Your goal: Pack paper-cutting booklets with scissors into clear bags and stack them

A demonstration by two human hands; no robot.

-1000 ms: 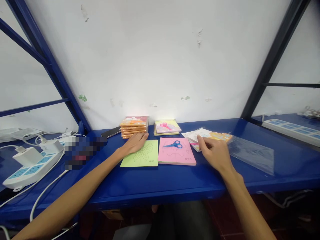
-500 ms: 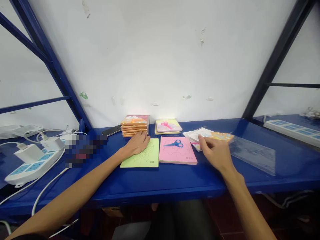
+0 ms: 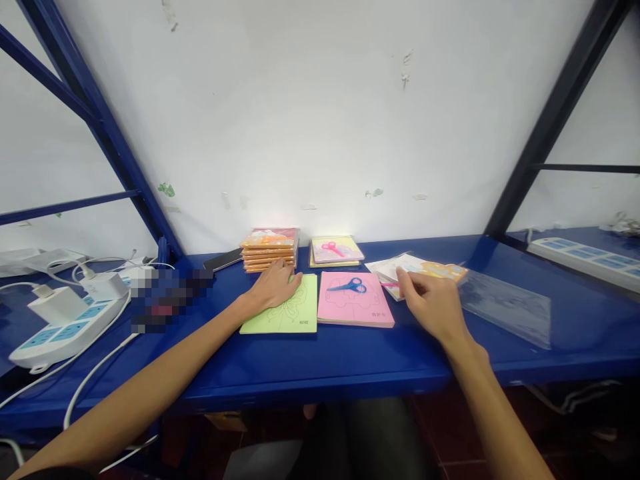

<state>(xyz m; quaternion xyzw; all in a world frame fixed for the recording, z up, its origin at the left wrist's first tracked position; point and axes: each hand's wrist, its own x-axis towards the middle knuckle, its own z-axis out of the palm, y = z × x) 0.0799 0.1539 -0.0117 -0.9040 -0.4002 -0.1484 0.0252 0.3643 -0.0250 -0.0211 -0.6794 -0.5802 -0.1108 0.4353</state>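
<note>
My left hand (image 3: 274, 288) lies flat, fingers stretched, on the upper part of a light green paper stack (image 3: 265, 323) with a butterfly outline. Its fingertips reach the foot of a pile of orange-edged packets (image 3: 270, 248). To the right is a pink paper stack (image 3: 357, 310) with a vehicle outline, and blue scissors (image 3: 350, 287) rest on it. My right hand (image 3: 433, 300) is closed, thumb and fingers together, over white and orange printed sheets (image 3: 443, 270). What its fingers grip is hidden. A thin pink piece (image 3: 389, 285) shows beside it.
Pink scissors (image 3: 333, 249) lie on a pale yellow stack (image 3: 353, 243) by the wall. A clear plastic sleeve (image 3: 510, 307) lies at right. At left are a power strip (image 3: 70, 330) with plugs and cables, a dark phone (image 3: 223, 259) and a blurred-out patch. Blue frame posts flank the blue table (image 3: 320, 373).
Both hands stay nearly where they were, with the left fingers shifted very slightly. The sheets, stacks and scissors have not moved on the table.
</note>
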